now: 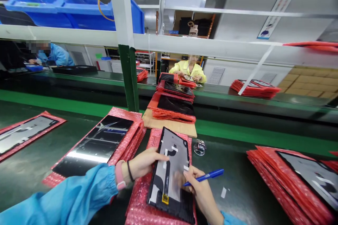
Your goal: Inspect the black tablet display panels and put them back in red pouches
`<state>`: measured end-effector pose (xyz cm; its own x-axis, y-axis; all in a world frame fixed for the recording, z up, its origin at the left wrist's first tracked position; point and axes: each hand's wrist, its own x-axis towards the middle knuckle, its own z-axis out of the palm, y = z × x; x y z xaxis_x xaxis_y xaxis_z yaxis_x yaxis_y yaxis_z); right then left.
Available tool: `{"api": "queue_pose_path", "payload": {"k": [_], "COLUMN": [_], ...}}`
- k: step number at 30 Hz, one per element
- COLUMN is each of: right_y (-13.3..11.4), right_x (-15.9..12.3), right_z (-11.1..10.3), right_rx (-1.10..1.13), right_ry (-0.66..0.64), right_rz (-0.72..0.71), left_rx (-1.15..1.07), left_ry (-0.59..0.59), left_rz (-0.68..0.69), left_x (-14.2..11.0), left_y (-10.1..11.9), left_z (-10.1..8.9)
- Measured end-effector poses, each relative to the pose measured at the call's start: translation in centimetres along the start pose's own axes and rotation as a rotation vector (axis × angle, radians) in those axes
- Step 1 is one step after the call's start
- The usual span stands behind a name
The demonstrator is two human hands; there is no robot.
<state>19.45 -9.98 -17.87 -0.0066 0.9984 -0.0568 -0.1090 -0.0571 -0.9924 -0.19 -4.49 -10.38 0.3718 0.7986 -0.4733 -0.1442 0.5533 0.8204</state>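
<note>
A tablet-like screen panel (173, 161), its grey back facing up, is tilted over a pink bubble-wrap bag (137, 205). Dark strips, white tape pieces and a yellow-edged connector show on its back. My left hand (144, 163) grips the panel's left edge, the thumb lying on its back and the other fingers hidden beneath. At the lower right edge is my right hand (200, 186), its fingers closed around a blue pen (212, 174). The right thumb and fingertips meet at a white tape piece (186, 168) by the panel's edge; whether they pinch it I cannot tell.
Left of me a black glossy panel (96, 144) tops a bubble-wrap stack. More bagged panels (290, 179) are piled at right. A metal tape holder (200, 147) and white scrap (223, 192) lie nearby. Beyond the wooden board (169, 126), a person in yellow (188, 66) works.
</note>
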Motion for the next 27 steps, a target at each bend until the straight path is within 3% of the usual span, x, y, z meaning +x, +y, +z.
{"api": "queue_pose_path", "payload": {"k": [3,7,11,17,23,27], "right_y": [0.0,-0.7,-2.8,-8.6,-14.4,-15.7], "right_x": [0.0,0.1,0.6,1.9,2.5,2.0], "right_z": [-0.5,-1.9,-4.0,-6.1,-4.9,-3.4], "right_rx": [0.093,0.199,0.26,0.217,0.197,0.257], "right_ry": [0.017,0.048,0.165,0.338,0.303,0.212], "right_rz": [0.018,-0.037,-0.157,-0.304,-0.347,-0.333], "left_rx": [0.024,0.046,0.025,-0.125,-0.239,-0.197], "left_ry": [-0.004,0.007,0.017,0.02,-0.045,-0.035], "left_rz": [0.04,0.142,0.313,0.623,0.8,0.816], "left_x": [1.3,1.6,1.4,2.2,2.0,0.8], "left_y": [-0.5,-0.1,2.6,7.1,8.5,9.0], "left_z": [1.3,1.6,2.1,5.1,6.2,5.5]}}
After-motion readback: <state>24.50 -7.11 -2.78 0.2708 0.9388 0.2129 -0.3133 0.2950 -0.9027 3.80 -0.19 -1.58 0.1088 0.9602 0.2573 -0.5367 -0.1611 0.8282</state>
